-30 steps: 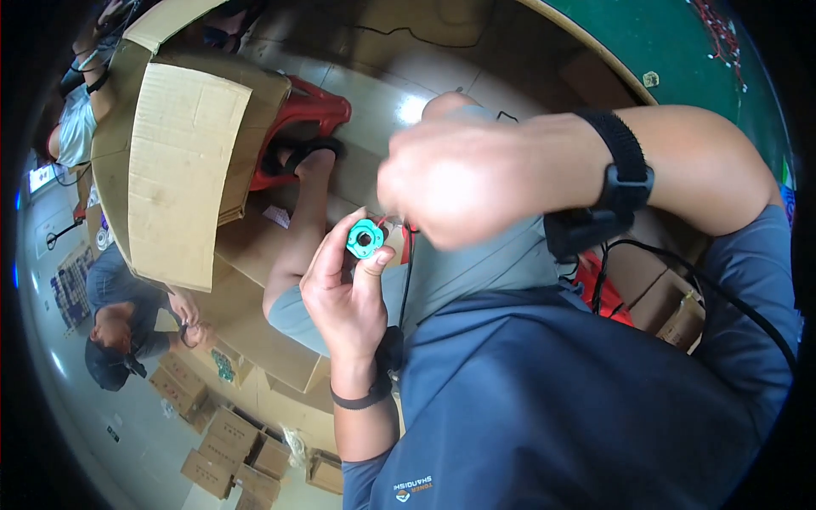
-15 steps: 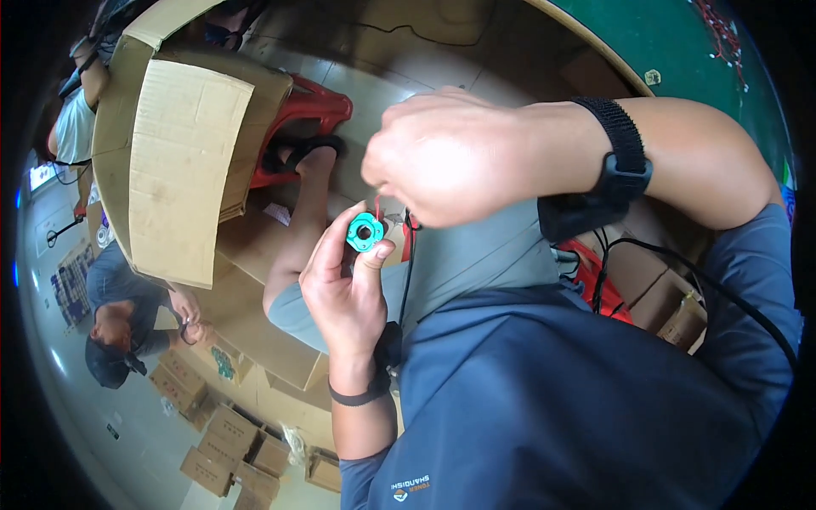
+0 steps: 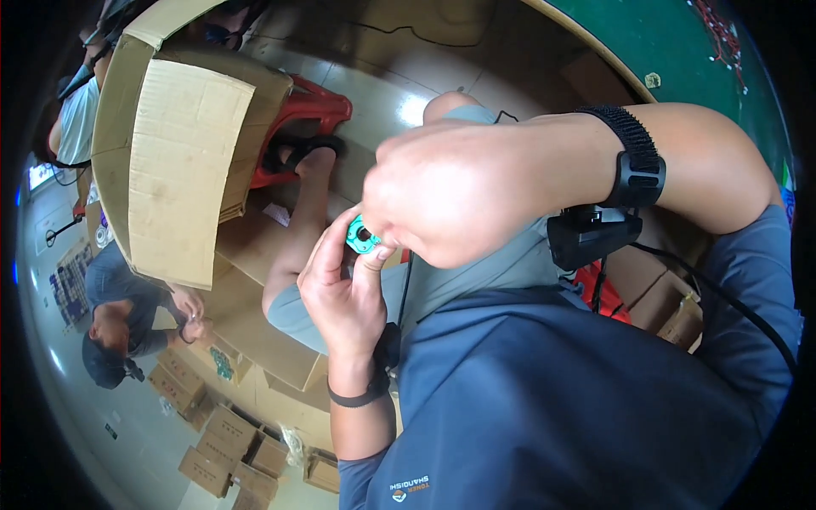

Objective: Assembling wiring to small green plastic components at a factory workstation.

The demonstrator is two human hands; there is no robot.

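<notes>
My left hand (image 3: 344, 285) pinches a small teal ring-shaped part (image 3: 360, 236) upright between thumb and fingers. A dark round hole shows in its middle. Over its right side lies my right hand (image 3: 450, 191), back of the hand up and fingers curled in against the part. What those fingertips grip is hidden behind the hand. Both hands are above my lap, over grey shorts (image 3: 459, 272).
A large open cardboard box (image 3: 189, 161) stands at the left beside a red stool (image 3: 316, 106). A co-worker (image 3: 127, 306) sits at the lower left near stacked cartons (image 3: 225, 442). Red wires (image 3: 721, 38) lie on the green table (image 3: 629, 34) at the upper right.
My right hand has come down onto the teal part and now covers its right side. The red wire seen between the hand and the part is out of sight. My left hand stays nearly still.
</notes>
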